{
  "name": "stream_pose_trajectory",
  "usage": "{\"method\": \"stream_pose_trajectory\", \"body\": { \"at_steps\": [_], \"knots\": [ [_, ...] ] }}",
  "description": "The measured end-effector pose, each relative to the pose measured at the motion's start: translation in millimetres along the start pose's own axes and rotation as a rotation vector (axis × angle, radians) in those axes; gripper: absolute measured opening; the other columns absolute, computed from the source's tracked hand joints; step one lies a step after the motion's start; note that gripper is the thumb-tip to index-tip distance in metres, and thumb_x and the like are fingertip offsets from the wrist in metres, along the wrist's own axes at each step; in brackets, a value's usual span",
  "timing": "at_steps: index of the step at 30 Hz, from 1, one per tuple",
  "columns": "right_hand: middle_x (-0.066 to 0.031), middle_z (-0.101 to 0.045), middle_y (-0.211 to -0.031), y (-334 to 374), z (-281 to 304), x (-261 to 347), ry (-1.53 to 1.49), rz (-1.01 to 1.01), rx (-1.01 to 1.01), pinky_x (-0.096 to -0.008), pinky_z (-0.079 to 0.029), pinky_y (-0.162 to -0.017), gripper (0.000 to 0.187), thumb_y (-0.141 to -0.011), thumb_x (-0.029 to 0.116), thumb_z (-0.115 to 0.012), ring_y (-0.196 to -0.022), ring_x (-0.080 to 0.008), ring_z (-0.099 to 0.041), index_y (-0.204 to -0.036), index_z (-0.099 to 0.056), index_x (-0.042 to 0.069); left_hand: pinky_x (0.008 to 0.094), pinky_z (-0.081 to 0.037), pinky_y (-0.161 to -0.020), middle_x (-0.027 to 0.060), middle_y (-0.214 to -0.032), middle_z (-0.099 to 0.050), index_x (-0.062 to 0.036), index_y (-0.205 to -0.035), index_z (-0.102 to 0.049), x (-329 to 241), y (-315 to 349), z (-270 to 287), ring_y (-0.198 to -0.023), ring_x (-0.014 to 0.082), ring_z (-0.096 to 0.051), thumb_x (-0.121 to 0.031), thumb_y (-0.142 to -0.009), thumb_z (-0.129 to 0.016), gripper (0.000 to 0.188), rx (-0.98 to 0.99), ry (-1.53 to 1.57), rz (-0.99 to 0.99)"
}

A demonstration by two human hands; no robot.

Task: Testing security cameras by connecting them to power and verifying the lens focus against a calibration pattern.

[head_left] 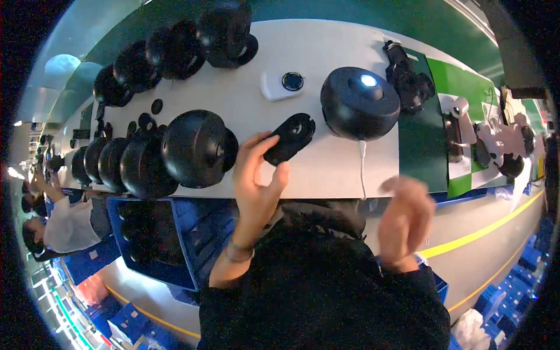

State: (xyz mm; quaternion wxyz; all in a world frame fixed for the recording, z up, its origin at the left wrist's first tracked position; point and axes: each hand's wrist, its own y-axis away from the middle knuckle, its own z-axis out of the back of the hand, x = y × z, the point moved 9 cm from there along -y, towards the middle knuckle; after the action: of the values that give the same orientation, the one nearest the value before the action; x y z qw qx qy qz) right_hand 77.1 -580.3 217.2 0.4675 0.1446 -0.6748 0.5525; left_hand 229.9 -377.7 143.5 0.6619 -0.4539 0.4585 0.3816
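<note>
L hand (pixel 255 181) angled up toward 1 o'clock, grip pinching matte blk oblong part (pixel 293 139) above wht tabletop (pixel 315 175). R hand (pixel 405 221) at 4 o'clock, blurred, fingers bent; can't tell if clenched. Smooth rounded blk unit (pixel 353 108), part's 2 o'clock.

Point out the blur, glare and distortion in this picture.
Head view: the right hand is smeared, likely by motion; the left hand and the black oval piece it holds look clearer. Head view: a bright bluish-white spot, lit or reflected, glares on the black round device. Head view: edges of the white table bow, and the corners fall to black.
</note>
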Motion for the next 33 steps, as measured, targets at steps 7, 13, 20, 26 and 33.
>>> {"method": "stream_pose_trajectory", "body": {
  "at_steps": [7, 13, 20, 26, 33],
  "knots": [
    [-0.0222, -0.042, -0.147, -70.9, 29.0, -84.5, 0.256, -0.303, 0.16, -0.0409, -0.031, -0.113, 0.099, -0.073, 0.037, -0.084, -0.137, -0.0283, -0.041, -0.146, -0.032, -0.004, 0.0321, -0.047, -0.098, 0.0127, -0.125, -0.058, 0.0016, -0.121, -0.061, 6.6, -31.1, -22.9, -0.113, 0.0211, -0.058, -0.004, -0.083, -0.066, 0.038, 0.081, -0.083, 0.044],
    [-0.025, -0.04, -0.148, -81.6, 12.5, -109.3, 0.32, -0.377, 0.351, -0.0403, -0.027, -0.116, 0.111, -0.067, 0.037, -0.089, -0.139, -0.0327, -0.037, -0.148, -0.028, -0.007, 0.0292, -0.046, -0.098, 0.0137, -0.126, -0.059, 0.0014, -0.132, -0.055, 19.9, -60.8, -33.6, -0.115, 0.0161, -0.057, -0.002, -0.084, -0.061, 0.049, 0.165, 0.16, 0.134],
    [-0.0263, -0.041, -0.145, -83.3, 8.8, -114.6, 0.376, -0.318, 0.399, -0.0408, -0.028, -0.116, 0.112, -0.063, 0.038, -0.091, -0.138, -0.0349, -0.038, -0.145, -0.03, -0.008, 0.0355, -0.037, -0.109, 0.0189, -0.137, -0.054, 0.0043, -0.147, -0.033, 0.2, -53.6, -82.0, -0.129, 0.0246, -0.05, -0.02, -0.086, -0.071, 0.076, 0.363, 0.16, -0.061],
    [-0.0255, -0.047, -0.141, -94.6, 6.0, -105.5, 0.391, -0.342, 0.426, -0.0408, -0.032, -0.113, 0.117, -0.058, 0.039, -0.092, -0.135, -0.0318, -0.044, -0.147, -0.031, -0.006, 0.0381, -0.037, -0.11, 0.0183, -0.136, -0.053, 0.0022, -0.15, -0.027, -1.2, -51.1, -87.5, -0.128, 0.027, -0.05, -0.02, -0.079, -0.082, 0.093, 0.277, 0.328, -0.04],
    [-0.0306, -0.059, -0.123, -111.1, 3.9, -113.4, 0.511, -0.473, 0.539, -0.0443, -0.045, -0.1, 0.102, -0.07, 0.059, -0.079, -0.117, -0.0409, -0.058, -0.142, -0.04, -0.003, 0.0312, -0.05, -0.083, 0.0137, -0.115, -0.062, 0.0037, -0.122, -0.054, 7.9, -59.3, -76.7, -0.097, 0.0185, -0.062, -0.029, -0.077, -0.083, 0.063, 0.215, 0.176, 0.141]
  ]
}}
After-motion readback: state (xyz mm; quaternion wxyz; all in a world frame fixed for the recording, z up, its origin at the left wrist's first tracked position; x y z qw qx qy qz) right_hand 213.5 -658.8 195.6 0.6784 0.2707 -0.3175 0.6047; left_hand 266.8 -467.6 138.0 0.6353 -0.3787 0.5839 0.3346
